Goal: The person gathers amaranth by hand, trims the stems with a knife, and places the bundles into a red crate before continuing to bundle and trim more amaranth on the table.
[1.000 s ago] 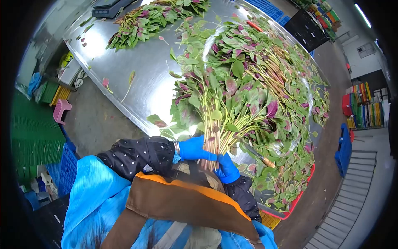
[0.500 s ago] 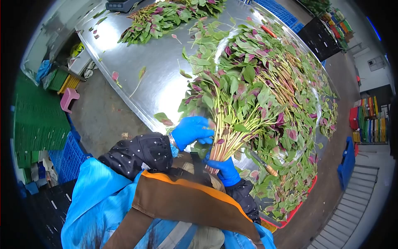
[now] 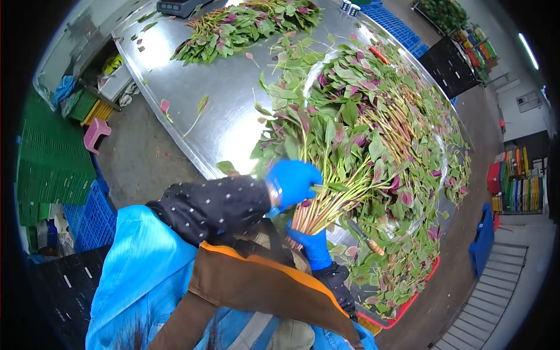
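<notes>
My right hand (image 3: 310, 240), in a blue glove, is wrapped round the lower stems of a bunch of amaranth (image 3: 315, 213). Its pinkish stem ends point toward me and its green and purple leaves fan out away from me. Over the left side of the stems is my left hand (image 3: 293, 182), also blue-gloved and slightly blurred, with curled fingers. Its fingertips close at the base of a loose green leaf (image 3: 337, 187) lying across the bunch. A knife with a wooden handle (image 3: 375, 247) rests on the leaves to the right of the bunch.
A large amaranth heap (image 3: 402, 128) covers the right of the metal table (image 3: 221, 108). Tied-looking bunches (image 3: 245, 29) lie at the back, near a dark scale (image 3: 178, 6). A red tool (image 3: 379, 55) sits on the heap. At left stands a pink stool (image 3: 96, 135).
My left hand has moved right and slightly up, from beside the stems to over them, reaching the crosswise leaf. My right hand keeps its hold on the bunch. The view has shifted slightly.
</notes>
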The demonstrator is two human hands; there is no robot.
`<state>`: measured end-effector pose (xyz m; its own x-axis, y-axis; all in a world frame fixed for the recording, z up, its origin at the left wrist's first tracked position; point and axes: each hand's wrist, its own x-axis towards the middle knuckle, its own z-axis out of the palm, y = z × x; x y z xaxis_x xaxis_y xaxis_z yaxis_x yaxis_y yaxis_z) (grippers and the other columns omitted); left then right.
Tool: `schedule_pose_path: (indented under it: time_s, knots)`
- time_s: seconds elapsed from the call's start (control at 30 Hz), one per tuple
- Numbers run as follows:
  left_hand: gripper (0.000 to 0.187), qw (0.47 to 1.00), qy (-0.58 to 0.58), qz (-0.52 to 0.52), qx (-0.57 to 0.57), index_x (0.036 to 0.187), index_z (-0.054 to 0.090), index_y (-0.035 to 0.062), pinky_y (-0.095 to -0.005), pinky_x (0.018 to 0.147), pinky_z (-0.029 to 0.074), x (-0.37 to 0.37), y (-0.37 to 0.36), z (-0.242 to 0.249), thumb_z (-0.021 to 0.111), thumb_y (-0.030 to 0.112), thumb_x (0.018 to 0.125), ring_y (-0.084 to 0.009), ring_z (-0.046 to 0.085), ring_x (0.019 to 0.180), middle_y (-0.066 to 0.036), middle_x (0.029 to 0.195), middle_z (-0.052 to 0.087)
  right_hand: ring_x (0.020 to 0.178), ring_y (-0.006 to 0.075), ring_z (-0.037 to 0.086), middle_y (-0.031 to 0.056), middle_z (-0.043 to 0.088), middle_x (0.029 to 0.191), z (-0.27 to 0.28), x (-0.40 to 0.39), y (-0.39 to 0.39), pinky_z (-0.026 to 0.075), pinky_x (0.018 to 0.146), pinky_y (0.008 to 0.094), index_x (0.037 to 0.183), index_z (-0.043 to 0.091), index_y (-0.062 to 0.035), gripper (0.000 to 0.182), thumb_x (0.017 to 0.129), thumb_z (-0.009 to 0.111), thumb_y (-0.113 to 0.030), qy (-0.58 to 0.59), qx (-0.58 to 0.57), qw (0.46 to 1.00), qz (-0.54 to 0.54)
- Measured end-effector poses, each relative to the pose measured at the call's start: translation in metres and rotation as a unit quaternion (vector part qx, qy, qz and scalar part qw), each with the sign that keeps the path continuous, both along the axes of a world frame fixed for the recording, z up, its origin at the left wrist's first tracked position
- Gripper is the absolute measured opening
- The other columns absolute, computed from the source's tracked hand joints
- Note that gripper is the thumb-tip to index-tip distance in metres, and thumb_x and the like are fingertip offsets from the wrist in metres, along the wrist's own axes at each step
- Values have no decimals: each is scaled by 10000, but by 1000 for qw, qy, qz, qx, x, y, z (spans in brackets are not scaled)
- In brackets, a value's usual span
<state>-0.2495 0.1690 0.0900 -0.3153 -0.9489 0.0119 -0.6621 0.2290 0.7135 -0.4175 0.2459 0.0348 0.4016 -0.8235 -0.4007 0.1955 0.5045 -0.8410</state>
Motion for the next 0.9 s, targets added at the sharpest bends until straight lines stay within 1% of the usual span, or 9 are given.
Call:
schedule_pose_path:
  time_s: [0.07,0.2,0.27,0.33,0.43,0.67,0.77,0.87,0.9]
  knots:
    - [197,996,43,-47,70,839,692,94,-324,636,497,-1,18,-2,713,213,683,-222,641,714,-86,784,663,759,174,621,92,619,854,-2,2,3,511,638,288,1050,529,20,379,703,681,-9,-23,-17,998,-48]
    - [197,796,134,-304,506,869,691,69,-256,579,469,36,27,47,716,126,683,-93,586,644,-43,755,665,802,163,613,81,613,928,1,-1,-2,507,688,277,1092,517,13,434,693,688,0,3,-9,1000,-14]
    - [310,912,80,-220,338,955,670,78,-294,665,478,64,7,26,739,161,664,-153,611,744,-60,838,666,814,160,609,79,611,942,3,-2,0,504,703,275,1088,521,12,431,692,689,-4,15,12,1000,6]
    - [513,937,-345,46,30,1113,590,83,-357,783,462,63,-6,54,755,203,643,-243,602,878,-111,989,634,816,160,608,78,609,937,3,0,2,504,707,276,1089,516,7,435,691,691,-4,10,-13,1000,-5]
    - [661,971,14,63,-229,1226,490,91,-407,862,423,27,-1,49,751,232,635,-320,554,976,-141,1110,575,813,159,607,78,604,936,4,1,2,504,712,276,1090,506,-1,442,690,693,-4,18,-39,999,-18]
    - [192,985,106,-134,0,864,674,104,-372,634,483,-23,6,10,666,198,697,-305,605,728,-117,783,623,803,150,602,74,598,930,17,3,7,504,695,280,1050,505,-10,415,687,706,-23,9,-97,994,-52]
    - [262,846,124,-424,299,944,671,109,-337,599,473,14,11,51,655,110,683,-276,594,658,-120,790,633,765,144,605,66,607,883,12,-7,9,503,667,275,1028,515,-7,379,699,701,-32,6,-89,995,-37]
    - [283,965,16,-232,119,891,699,112,-314,566,456,73,-20,46,680,81,611,-261,580,620,-108,757,644,741,129,608,54,609,866,9,1,7,504,647,261,1022,529,-2,345,715,683,-30,74,-121,989,-31]
    - [250,941,-303,-125,-80,843,708,115,-324,574,457,86,-24,62,690,73,598,-259,583,621,-103,745,647,745,127,608,53,609,871,12,2,5,505,649,260,1024,531,-1,346,715,682,-30,69,-92,993,-26]
